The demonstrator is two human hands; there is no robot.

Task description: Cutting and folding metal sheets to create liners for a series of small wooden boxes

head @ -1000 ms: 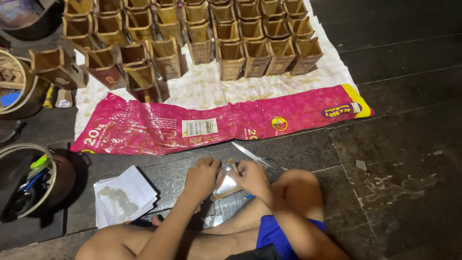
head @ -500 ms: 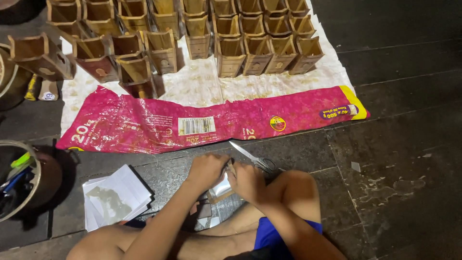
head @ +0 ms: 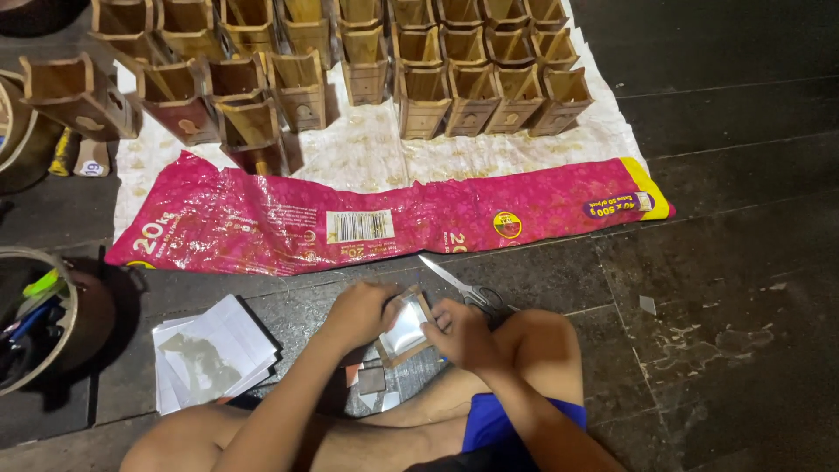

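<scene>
Since earlier frame: your hands unmoved over lap, view drifted slightly. Left hand (head: 360,313) and right hand (head: 461,334) both grasp small framed panel (head: 405,329) above floor (head: 717,262). Risk: scissors (head: 463,288) beside right knuckles, careless shift could nick you.

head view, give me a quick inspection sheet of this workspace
surface: dark tiled floor, scuffed.
job's things: small framed clear sheet held by both hands.
clutter: scissors by the knee; paper stack; small scraps.
hands: left hand and right hand both grip the sheet.
cables: nothing seen.
surroundings: pink sack on white cloth, rows of wooden boxes, tub of pens.
</scene>
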